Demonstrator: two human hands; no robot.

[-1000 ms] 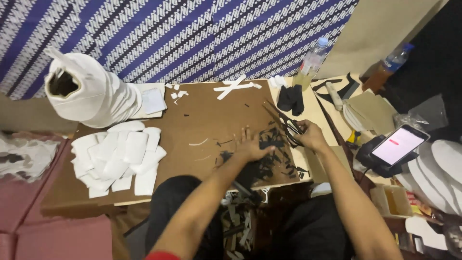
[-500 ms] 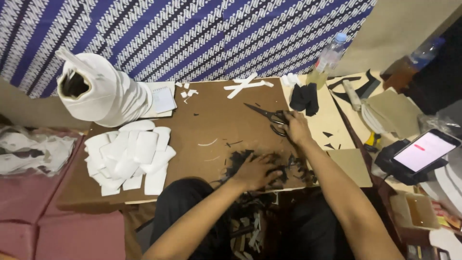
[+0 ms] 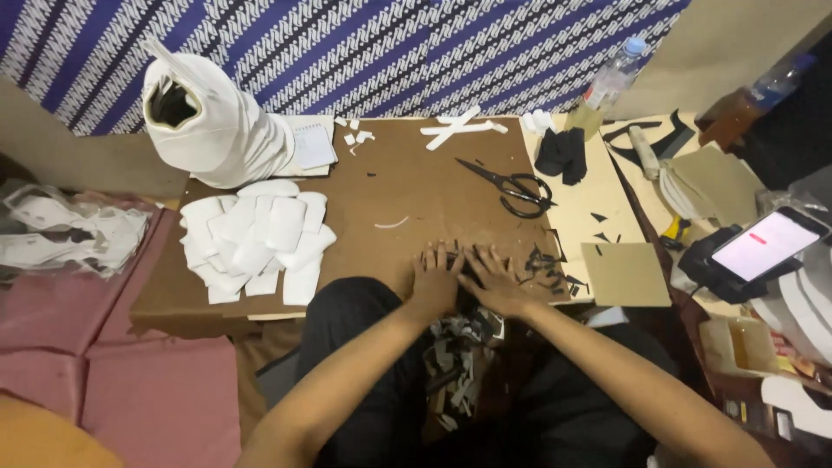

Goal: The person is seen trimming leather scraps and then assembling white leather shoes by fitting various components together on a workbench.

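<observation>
My left hand [image 3: 433, 279] and my right hand [image 3: 491, 277] lie flat, fingers spread, side by side on the near edge of a brown cardboard sheet [image 3: 407, 186]. Small black scraps [image 3: 546, 264] lie just right of my right hand and partly under both palms. More cut scraps [image 3: 455, 360] are piled in my lap below the sheet's edge. Black scissors [image 3: 513, 185] rest on the sheet beyond my right hand, with neither hand on them. Neither hand holds anything.
A stack of white cut pieces [image 3: 256, 238] sits left on the sheet, with a white fabric roll [image 3: 212, 121] behind. A lit phone [image 3: 767, 244] lies at right, a plastic bottle [image 3: 614, 80] at the back, black fabric [image 3: 562, 154] beside the scissors, a tan square [image 3: 624, 273] near right.
My right hand has left the scissors, which now lie on the sheet, and come back beside my left hand. Both hands are now flat on the black scraps at the near edge.
</observation>
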